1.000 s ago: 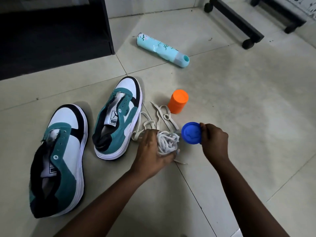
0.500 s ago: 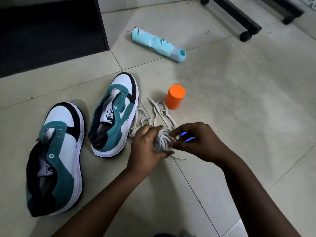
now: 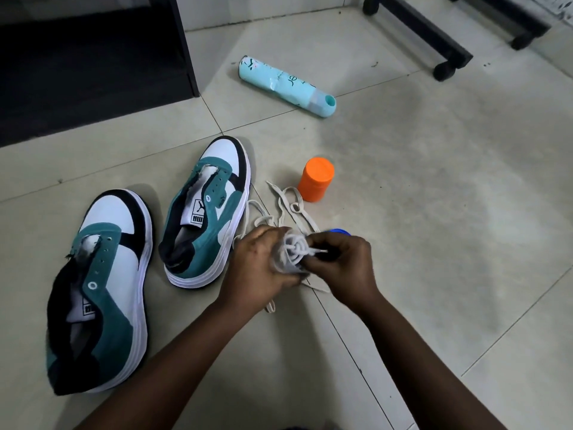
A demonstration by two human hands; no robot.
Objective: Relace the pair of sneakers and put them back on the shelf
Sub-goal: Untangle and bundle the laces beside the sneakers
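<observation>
My left hand (image 3: 257, 268): fingers curled round a bunched white lace (image 3: 293, 251), held just above the floor (image 3: 434, 212). My right hand (image 3: 339, 265): fingertips pinching the same bundle from the other side; a blue lid (image 3: 340, 232) peeks out behind its knuckles, and I cannot tell whether the hand holds it.

Second lace (image 3: 288, 203): loose loops on the tiles beyond my hands, running toward the orange jar (image 3: 316, 180), which stands upright just beside it.

Near sneaker (image 3: 102, 293): teal, white and black, unlaced, at far left. Far sneaker (image 3: 207, 212): same colours, unlaced, just left of my left hand; a leaping-cat logo on the tongue label, lettering below too small to read.

Teal bottle (image 3: 286, 86): lying on its side, well beyond the jar; script on it unreadable.

Black shelf unit (image 3: 93, 57): upper left. Wheeled black frame (image 3: 434, 35): upper right.
</observation>
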